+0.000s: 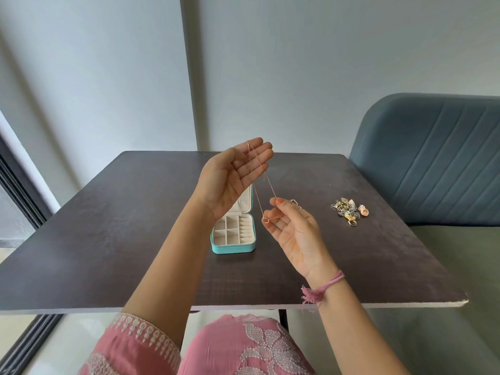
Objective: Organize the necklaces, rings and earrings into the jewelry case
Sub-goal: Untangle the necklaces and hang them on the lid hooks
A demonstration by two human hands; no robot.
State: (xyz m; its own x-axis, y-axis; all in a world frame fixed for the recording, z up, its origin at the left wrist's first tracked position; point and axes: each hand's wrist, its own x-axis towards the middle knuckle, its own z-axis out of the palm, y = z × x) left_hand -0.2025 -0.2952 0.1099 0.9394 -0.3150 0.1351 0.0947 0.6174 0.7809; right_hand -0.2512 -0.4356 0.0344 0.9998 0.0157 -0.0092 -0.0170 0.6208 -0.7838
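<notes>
Two hands (230,174) raised, necklace (258,190) strung between

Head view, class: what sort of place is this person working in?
Probably a room in a home: a dark wooden table against plain walls, a padded blue seat beside it, and a sliding door frame at the left.

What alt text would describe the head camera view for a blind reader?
A thin rose-gold necklace hangs between a raised open left hand and a pinching right hand. Below, an open turquoise jewelry case sits on a dark table; loose jewelry pile lies right.
</notes>
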